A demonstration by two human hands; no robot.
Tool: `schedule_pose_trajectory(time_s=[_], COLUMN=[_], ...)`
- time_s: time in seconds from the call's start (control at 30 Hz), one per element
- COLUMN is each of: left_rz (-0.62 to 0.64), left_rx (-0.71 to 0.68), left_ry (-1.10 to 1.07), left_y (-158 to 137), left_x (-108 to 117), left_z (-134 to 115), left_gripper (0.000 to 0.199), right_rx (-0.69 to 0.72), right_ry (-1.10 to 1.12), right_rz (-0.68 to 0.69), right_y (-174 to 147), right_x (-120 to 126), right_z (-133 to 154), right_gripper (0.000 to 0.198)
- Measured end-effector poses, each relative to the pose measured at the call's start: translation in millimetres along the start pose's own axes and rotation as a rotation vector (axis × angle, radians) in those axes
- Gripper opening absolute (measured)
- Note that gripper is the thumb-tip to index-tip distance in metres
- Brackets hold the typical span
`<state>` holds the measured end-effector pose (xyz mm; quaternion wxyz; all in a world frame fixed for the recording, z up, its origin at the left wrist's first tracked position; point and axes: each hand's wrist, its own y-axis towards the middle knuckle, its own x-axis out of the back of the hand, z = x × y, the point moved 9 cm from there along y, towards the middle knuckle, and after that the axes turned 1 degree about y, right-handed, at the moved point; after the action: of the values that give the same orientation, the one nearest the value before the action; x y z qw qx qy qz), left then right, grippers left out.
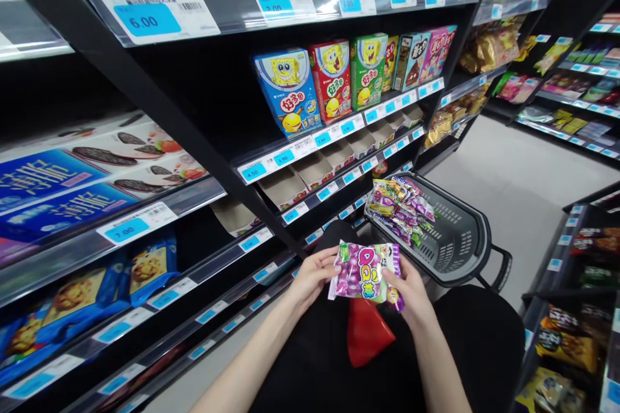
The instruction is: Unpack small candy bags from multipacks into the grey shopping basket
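Note:
A purple candy bag with large QQ lettering is held flat in front of my lap. My left hand pinches its left edge, thumb on top. The right side of the bag is gripped by my right hand; another small purple packet shows beneath that hand, partly hidden. Just beyond my knees stands a grey shopping basket with a black handle. Several colourful candy bags lie heaped in its far left end. Something red lies at my lap below the bag.
Left and ahead, a black shelf unit carries SpongeBob snack boxes, open cartons and blue-white biscuit boxes behind price labels. Another shelf with snack bags stands close on the right. Pale floor runs between them.

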<state>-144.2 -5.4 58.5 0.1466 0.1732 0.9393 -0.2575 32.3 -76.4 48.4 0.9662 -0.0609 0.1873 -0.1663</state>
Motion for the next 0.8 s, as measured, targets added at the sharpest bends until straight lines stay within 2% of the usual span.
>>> schedule_pose_trajectory(time_s=[0.07, 0.17, 0.23, 0.37, 0.43, 0.53, 0.67, 0.8], left_rz=[-0.024, -0.073, -0.103, -0.108, -0.096, -0.095, -0.126, -0.224], left_rx=[-0.023, -0.077, -0.099, -0.07, -0.056, -0.047, 0.03, 0.072], left_ry=[0.035, 0.095, 0.142, 0.267, 0.326, 0.366, 0.297, 0.244], left_y=[3, 13, 23, 40, 46, 52, 63, 63], left_x=[4, 10, 12, 13, 13, 19, 32, 47], left_z=[3, 7, 12, 26, 29, 28, 35, 38], left_gripper=[0.056, 0.042, 0.033, 0.024, 0.019, 0.021, 0.04, 0.048], right_rx=[-0.114, -0.084, -0.041, 0.052, 0.073, 0.061, 0.035, 0.049], right_ry=[-0.033, -0.17, -0.312, -0.677, -0.851, -1.065, -1.251, -1.371], right_rz=[0.064, 0.015, -0.093, -0.383, -0.487, -0.544, -0.508, -0.434], right_y=[0, 4, 9, 33, 59, 115, 192, 235], right_x=[-8, -1, 18, 73, 95, 114, 124, 130], right_z=[-14, -16, -11, 9, 12, -1, -37, -77], right_gripper=[0.044, 0.045, 0.042, 0.029, 0.027, 0.025, 0.019, 0.018])
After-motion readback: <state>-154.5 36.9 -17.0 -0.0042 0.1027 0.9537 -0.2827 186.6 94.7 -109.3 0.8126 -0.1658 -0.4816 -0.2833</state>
